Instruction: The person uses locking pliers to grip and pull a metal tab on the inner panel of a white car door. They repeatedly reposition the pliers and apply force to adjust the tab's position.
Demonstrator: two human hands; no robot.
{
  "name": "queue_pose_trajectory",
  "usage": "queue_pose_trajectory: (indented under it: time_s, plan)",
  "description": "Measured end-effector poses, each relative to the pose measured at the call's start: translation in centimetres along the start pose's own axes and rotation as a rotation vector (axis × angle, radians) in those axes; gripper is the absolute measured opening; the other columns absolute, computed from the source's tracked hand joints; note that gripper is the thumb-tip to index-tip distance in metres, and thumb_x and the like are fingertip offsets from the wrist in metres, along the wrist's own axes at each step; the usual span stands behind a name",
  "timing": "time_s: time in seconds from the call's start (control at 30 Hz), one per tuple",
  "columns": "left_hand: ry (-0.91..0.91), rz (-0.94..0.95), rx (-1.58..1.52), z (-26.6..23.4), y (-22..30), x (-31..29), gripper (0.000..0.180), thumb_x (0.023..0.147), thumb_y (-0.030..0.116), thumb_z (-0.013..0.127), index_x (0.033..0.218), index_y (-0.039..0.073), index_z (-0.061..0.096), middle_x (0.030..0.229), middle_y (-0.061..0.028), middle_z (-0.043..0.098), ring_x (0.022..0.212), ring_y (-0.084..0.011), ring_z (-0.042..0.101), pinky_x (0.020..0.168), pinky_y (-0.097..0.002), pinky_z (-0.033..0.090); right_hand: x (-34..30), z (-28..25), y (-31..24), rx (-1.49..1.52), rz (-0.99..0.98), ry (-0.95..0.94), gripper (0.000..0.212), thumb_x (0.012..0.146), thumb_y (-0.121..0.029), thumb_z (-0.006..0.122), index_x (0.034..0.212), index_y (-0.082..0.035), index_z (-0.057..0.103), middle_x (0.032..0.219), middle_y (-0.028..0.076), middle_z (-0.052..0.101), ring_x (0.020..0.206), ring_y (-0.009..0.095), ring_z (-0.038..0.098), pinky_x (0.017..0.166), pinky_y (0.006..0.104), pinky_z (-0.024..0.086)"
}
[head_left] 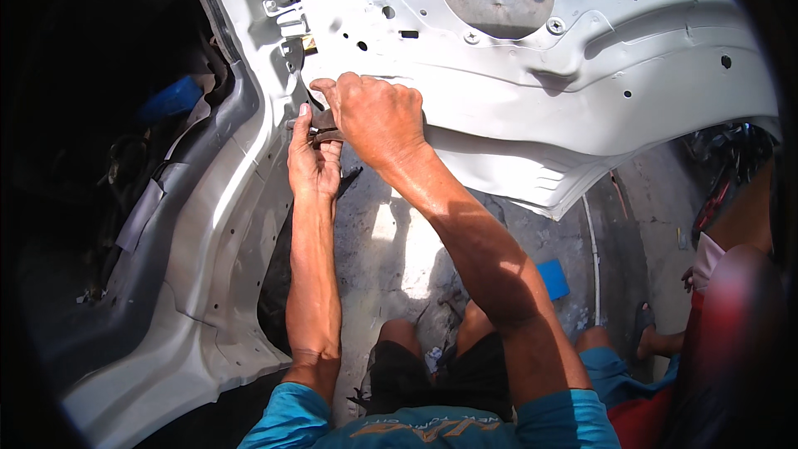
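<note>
My right hand (378,119) is a fist wrapped round a dark metal tool (324,121), whose plier-like end sticks out to the left. Most of the tool is hidden by the fist, so its exact kind cannot be made out. Just below, my left hand (316,168) has its thumb raised and its fingers curled at the tool's exposed end. Both hands are at the lower hinge-side corner of a white car door (515,104). Beside the thumb runs the white door frame (264,129) of the car body. Above the hands is a metal bracket (293,56) between door and frame.
The stripped door panel has a large round opening and several small holes. A light sill (187,283) curves along the left, with a dark car interior beyond. A blue object (552,279) lies on the concrete floor (374,283). Another person's leg (661,342) shows at right.
</note>
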State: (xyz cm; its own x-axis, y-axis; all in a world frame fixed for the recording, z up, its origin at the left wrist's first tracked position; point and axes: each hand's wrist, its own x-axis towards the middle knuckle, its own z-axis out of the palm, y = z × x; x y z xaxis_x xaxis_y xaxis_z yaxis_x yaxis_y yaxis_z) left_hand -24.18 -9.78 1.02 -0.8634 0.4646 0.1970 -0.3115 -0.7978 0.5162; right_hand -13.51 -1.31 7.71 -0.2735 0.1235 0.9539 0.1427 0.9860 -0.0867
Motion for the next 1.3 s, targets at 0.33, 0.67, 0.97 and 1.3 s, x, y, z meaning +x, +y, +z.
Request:
queue_pose_trajectory:
  time_s: [0.33,0.67,0.97,1.3]
  plan:
    - [0.011,0.128,0.189,2.8,1.9,0.2,0.017,0.095,0.021,0.077,0.098,0.009,0.065,0.083,-0.0008,0.065,0.070,-0.0084,0.063,0.062,-0.0224,0.055,0.1,-0.3,-0.2,0.075,0.081,0.011,0.037,0.099,-0.037,0.068,0.077,-0.008,0.072,0.055,0.007,0.064,0.044,0.022,0.064,0.040,0.0349,0.049]
    - [-0.096,0.215,0.378,3.9,4.0,2.1,0.023,0.094,0.022,0.078,0.099,0.002,0.069,0.081,-0.0026,0.067,0.067,-0.0095,0.063,0.058,-0.0248,0.051,0.1,-0.5,-0.4,0.115,0.114,0.079,0.023,0.098,-0.031,0.070,0.088,-0.011,0.075,0.060,0.006,0.065,0.049,0.022,0.065,0.044,0.0356,0.050]
    - [-0.190,0.292,0.513,6.4,6.1,2.8,0.021,0.091,0.020,0.081,0.088,0.005,0.066,0.072,0.0024,0.061,0.056,-0.0045,0.052,0.054,-0.0226,0.041,0.4,-1.0,-0.8,0.193,0.172,0.114,0.038,0.098,-0.036,0.072,0.074,-0.009,0.061,0.060,0.007,0.063,0.048,0.024,0.064,0.043,0.0366,0.048]
    - [-0.312,0.328,0.607,9.0,7.5,2.7,0.048,0.082,0.018,0.089,0.110,-0.006,0.058,0.080,-0.0041,0.066,0.060,-0.0042,0.053,0.053,-0.0193,0.038,0.4,-0.7,-0.8,0.284,0.234,0.207,0.031,0.100,-0.032,0.070,0.083,-0.006,0.063,0.066,0.012,0.065,0.056,0.030,0.067,0.049,0.0406,0.050]
